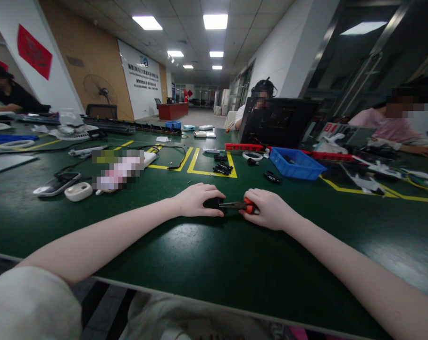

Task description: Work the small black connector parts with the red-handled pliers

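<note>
A wide, glossy dark-green tabletop [256,278] spread beneath an open blue plastic bin [300,171]. The right hand [270,208] was closed around dark metal long-nosed pliers with red-orange grips [236,205], whose tips reached the small black piece, possibly plastic [212,203], that the half-curled left hand [195,199] pinched between thumb and fingers. Whether the tips gripped it could not be told. Pressed off-centre, they might skid into the left fingertips; a loose pinch might let the piece twist away.
</note>
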`<action>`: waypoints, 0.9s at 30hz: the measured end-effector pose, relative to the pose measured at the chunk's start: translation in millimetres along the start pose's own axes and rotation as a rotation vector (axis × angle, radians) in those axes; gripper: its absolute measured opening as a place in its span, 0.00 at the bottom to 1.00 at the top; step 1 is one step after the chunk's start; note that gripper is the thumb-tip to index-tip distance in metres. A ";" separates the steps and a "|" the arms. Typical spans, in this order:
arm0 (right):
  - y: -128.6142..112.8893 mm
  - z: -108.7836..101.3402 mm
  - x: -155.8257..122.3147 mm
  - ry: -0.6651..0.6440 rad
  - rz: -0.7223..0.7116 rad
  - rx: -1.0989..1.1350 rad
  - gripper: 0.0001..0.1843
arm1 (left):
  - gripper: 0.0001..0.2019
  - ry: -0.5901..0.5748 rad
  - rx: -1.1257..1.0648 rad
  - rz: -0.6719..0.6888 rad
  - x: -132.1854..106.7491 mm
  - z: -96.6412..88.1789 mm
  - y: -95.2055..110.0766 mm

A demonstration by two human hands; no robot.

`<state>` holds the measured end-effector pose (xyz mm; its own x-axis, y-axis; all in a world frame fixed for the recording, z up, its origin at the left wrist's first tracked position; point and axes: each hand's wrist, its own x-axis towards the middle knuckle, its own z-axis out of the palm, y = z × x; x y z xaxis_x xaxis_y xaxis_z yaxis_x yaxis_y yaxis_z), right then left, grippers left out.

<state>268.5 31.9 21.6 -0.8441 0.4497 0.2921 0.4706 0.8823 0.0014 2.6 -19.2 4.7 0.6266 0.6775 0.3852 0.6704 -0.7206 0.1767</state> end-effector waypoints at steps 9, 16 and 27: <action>4.3 1.3 1.9 -0.032 0.017 0.014 0.11 | 0.22 -0.050 0.064 0.021 0.9 -1.0 2.3; 11.2 2.4 0.5 0.006 -0.058 0.013 0.19 | 0.22 -0.023 0.052 -0.007 0.6 1.5 2.1; -186.4 5.5 111.1 0.169 -0.783 0.077 0.16 | 0.20 -0.014 0.043 -0.039 2.6 4.0 3.5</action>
<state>85.6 -81.9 48.5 -0.8684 -0.3249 0.3747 -0.2655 0.9427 0.2019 8.1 -19.4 2.6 0.6047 0.7074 0.3659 0.7111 -0.6864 0.1520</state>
